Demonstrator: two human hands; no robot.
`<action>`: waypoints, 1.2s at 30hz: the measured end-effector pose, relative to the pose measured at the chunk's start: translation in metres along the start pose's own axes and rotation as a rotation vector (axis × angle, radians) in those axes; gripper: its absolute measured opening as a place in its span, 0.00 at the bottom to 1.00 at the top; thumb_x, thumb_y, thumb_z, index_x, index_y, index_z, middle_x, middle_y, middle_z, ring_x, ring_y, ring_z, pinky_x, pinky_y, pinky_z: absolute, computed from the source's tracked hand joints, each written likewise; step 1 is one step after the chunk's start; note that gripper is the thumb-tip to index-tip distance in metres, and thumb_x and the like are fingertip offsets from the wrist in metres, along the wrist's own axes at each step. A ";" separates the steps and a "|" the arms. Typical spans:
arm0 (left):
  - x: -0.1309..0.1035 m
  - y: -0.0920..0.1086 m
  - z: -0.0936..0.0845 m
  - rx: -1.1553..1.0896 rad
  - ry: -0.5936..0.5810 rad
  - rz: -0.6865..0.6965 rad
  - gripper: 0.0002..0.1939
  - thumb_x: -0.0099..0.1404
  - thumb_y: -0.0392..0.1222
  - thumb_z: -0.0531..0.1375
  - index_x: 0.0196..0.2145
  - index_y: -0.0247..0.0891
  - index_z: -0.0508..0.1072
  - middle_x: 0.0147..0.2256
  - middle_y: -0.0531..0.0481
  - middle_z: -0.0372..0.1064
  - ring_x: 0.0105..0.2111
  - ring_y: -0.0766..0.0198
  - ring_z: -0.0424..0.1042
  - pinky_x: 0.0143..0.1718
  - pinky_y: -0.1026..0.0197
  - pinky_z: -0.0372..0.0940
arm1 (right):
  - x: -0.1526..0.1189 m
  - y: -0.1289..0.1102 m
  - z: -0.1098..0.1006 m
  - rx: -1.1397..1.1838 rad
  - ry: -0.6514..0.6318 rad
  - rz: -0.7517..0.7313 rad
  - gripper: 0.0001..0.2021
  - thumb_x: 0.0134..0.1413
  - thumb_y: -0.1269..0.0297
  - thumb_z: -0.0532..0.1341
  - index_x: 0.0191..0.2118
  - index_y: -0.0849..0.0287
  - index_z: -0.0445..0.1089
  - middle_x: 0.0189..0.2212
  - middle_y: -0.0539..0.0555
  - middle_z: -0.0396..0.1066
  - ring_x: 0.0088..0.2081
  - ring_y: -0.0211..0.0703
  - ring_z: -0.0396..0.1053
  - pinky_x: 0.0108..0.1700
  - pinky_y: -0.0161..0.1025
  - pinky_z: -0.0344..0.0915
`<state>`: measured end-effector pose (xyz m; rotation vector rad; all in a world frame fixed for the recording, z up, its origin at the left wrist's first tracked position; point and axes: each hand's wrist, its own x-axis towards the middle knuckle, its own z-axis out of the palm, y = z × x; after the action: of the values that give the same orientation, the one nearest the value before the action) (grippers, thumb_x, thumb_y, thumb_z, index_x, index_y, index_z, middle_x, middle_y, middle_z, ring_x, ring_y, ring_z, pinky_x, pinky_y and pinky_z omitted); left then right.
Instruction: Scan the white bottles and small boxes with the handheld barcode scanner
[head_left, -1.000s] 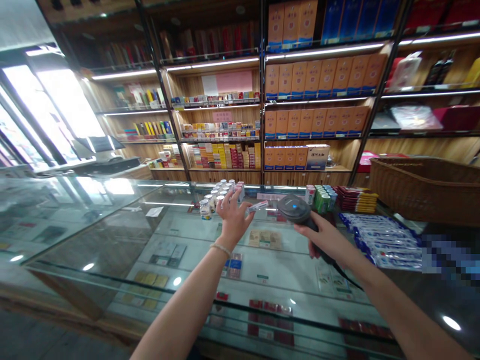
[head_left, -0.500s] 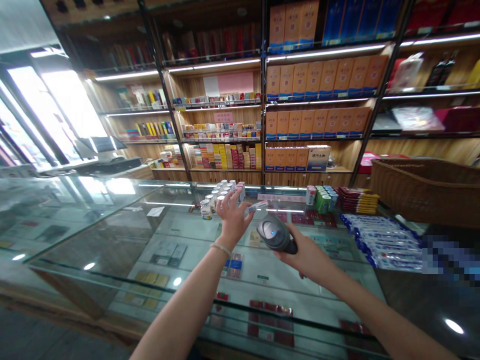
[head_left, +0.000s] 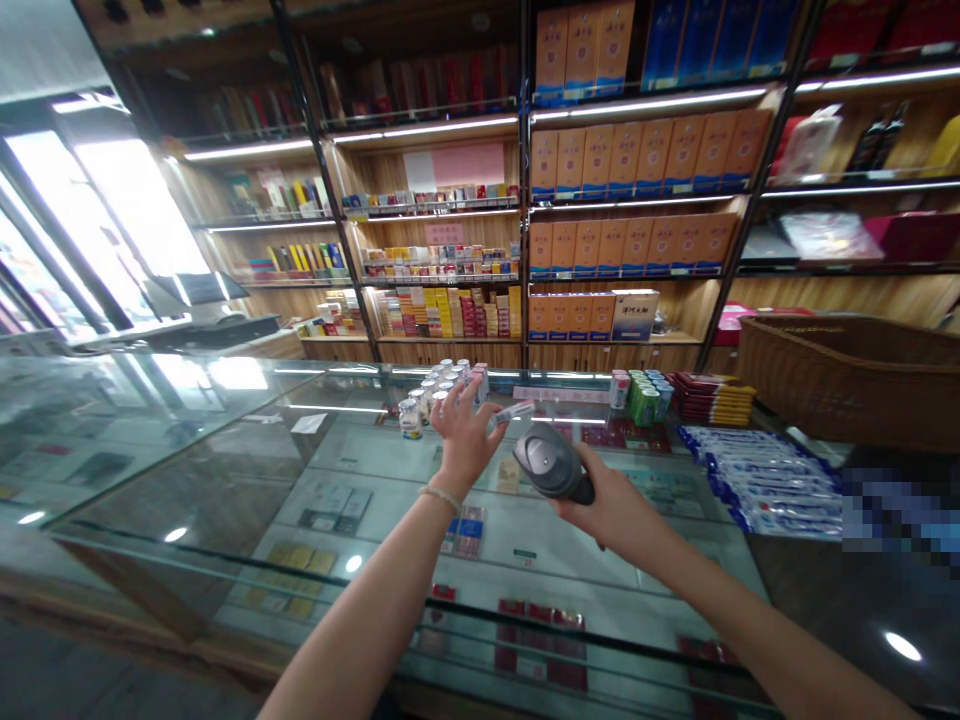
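Grey plastic handheld scanner [head_left: 549, 462]: held in the head view above the glass worktop [head_left: 397, 475], its handle wrapped by the fingers of the right hand [head_left: 615, 505], apparently angled towards the packet.
Small pale flat packet [head_left: 516, 411]: pinched at one end by thumb and fingertip of the left hand [head_left: 465, 440], the other fingers spread, probably so that its surface is left uncovered.
Small white-capped bottles [head_left: 410, 418]: stood grouped just beyond the left hand, seemingly for tidiness.

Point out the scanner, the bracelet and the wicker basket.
Scanner [head_left: 549, 463], head view: top of its grey head.
Bracelet [head_left: 440, 494], head view: middle of its visible band.
Wicker basket [head_left: 840, 392], head view: its outer wall, below the rim.
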<state>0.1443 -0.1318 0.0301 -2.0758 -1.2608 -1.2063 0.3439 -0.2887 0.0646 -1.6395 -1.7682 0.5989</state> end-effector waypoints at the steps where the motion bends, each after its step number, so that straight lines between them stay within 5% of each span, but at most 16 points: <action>1: 0.000 0.000 0.000 -0.001 -0.004 0.001 0.06 0.64 0.50 0.66 0.38 0.49 0.81 0.64 0.46 0.66 0.66 0.40 0.58 0.64 0.33 0.46 | 0.000 0.001 0.000 -0.009 0.005 -0.006 0.19 0.52 0.63 0.65 0.49 0.55 0.64 0.36 0.54 0.79 0.34 0.48 0.77 0.32 0.35 0.61; 15: 0.001 -0.001 0.001 -0.009 0.014 -0.002 0.06 0.64 0.50 0.66 0.38 0.49 0.80 0.64 0.47 0.67 0.66 0.41 0.59 0.64 0.35 0.46 | 0.020 0.026 -0.020 -0.546 0.085 0.057 0.23 0.62 0.53 0.60 0.59 0.58 0.66 0.42 0.63 0.81 0.42 0.60 0.80 0.36 0.40 0.64; 23: 0.002 0.000 0.000 -0.029 0.014 -0.007 0.06 0.64 0.50 0.66 0.37 0.49 0.80 0.64 0.46 0.67 0.65 0.41 0.60 0.64 0.34 0.46 | 0.023 0.035 -0.019 -0.707 0.073 0.093 0.19 0.65 0.59 0.56 0.58 0.61 0.66 0.46 0.66 0.79 0.47 0.60 0.79 0.45 0.48 0.71; 28: 0.002 -0.002 0.002 -0.023 0.019 0.006 0.06 0.63 0.49 0.67 0.38 0.49 0.81 0.64 0.46 0.67 0.65 0.42 0.59 0.64 0.36 0.46 | 0.025 0.047 -0.005 -0.731 0.137 0.009 0.24 0.61 0.63 0.62 0.61 0.63 0.65 0.71 0.69 0.56 0.71 0.67 0.53 0.66 0.60 0.60; 36: 0.002 -0.003 0.003 0.005 0.051 0.046 0.06 0.63 0.48 0.68 0.38 0.48 0.81 0.63 0.44 0.67 0.65 0.42 0.60 0.64 0.37 0.47 | 0.027 0.055 0.006 -0.728 0.119 -0.013 0.22 0.59 0.58 0.65 0.57 0.61 0.70 0.75 0.70 0.43 0.75 0.73 0.38 0.66 0.77 0.50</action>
<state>0.1434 -0.1267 0.0298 -2.0469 -1.1851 -1.2263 0.3775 -0.2548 0.0254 -2.0647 -2.0303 -0.1903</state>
